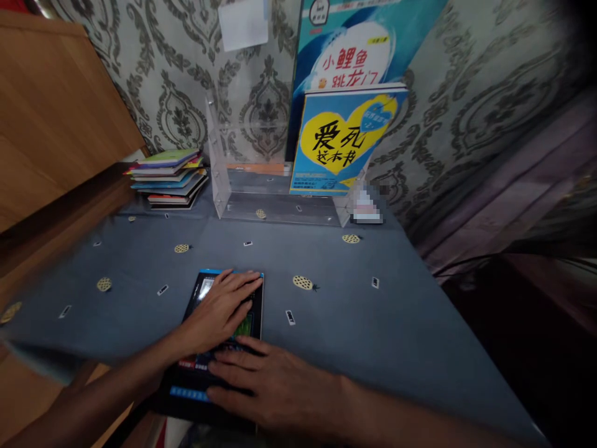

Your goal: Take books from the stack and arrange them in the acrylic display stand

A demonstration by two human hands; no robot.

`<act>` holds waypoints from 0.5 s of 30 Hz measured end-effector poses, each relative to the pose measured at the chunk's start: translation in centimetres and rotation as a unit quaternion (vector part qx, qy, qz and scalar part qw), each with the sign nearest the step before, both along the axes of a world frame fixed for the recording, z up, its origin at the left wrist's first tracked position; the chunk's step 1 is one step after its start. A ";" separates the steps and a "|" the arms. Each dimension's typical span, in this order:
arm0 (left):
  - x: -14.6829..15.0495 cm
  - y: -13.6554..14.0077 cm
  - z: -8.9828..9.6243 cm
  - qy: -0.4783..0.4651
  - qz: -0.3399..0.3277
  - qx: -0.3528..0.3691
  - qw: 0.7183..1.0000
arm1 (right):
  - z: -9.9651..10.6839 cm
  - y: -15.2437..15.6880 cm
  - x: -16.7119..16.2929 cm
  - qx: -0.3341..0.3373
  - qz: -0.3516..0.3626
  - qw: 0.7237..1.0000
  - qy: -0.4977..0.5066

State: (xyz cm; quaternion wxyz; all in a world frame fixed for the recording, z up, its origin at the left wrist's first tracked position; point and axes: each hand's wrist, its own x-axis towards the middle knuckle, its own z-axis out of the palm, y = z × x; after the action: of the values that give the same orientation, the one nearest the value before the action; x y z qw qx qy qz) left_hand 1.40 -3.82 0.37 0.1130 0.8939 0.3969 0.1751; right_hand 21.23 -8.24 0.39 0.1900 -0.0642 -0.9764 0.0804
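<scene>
A dark-covered book (186, 376) with blue strips and small printing lies flat near the front edge of the table. Across its upper part rests my left hand (221, 311), palm down, fingers stretched toward the top right corner. My right hand (280, 386) lies over the lower right side, fingers spread and reaching left on the cover. Both hands touch the book without gripping it. Between them part of the cover's green and blue picture shows; the rest is hidden beneath fingers and palms.
Behind stands a clear acrylic rack (275, 208) holding a blue-and-yellow book (340, 140) and a taller teal book (401, 37). A book stack (170, 180) sits at the back left, beside a wooden panel (51, 106). A blurred-out object (367, 208) stands right of the rack on the grey tablecloth (336, 311).
</scene>
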 end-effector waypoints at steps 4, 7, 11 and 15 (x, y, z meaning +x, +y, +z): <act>0.1 -1.9 -0.1 -0.010 -0.003 -0.011 1.000 | 0.1 -1.1 0.1 0.008 0.018 0.999 0.028; -0.1 -2.1 0.2 -0.020 -0.013 -0.033 0.999 | 0.6 -1.2 0.1 0.012 0.014 0.999 0.046; -1.2 -0.6 2.9 -0.080 -0.054 -0.160 0.982 | 2.1 -0.4 0.1 -0.032 0.015 0.995 0.093; -3.2 1.5 6.2 -0.209 -0.045 -0.363 0.907 | 4.4 1.2 0.4 -0.189 -0.001 0.966 0.177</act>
State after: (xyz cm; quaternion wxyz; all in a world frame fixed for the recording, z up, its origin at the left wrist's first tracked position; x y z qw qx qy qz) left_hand -1.79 -2.29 6.54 0.5178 0.7509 0.3598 0.1966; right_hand 21.62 -7.02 4.74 0.3439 -0.0851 -0.8943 0.2735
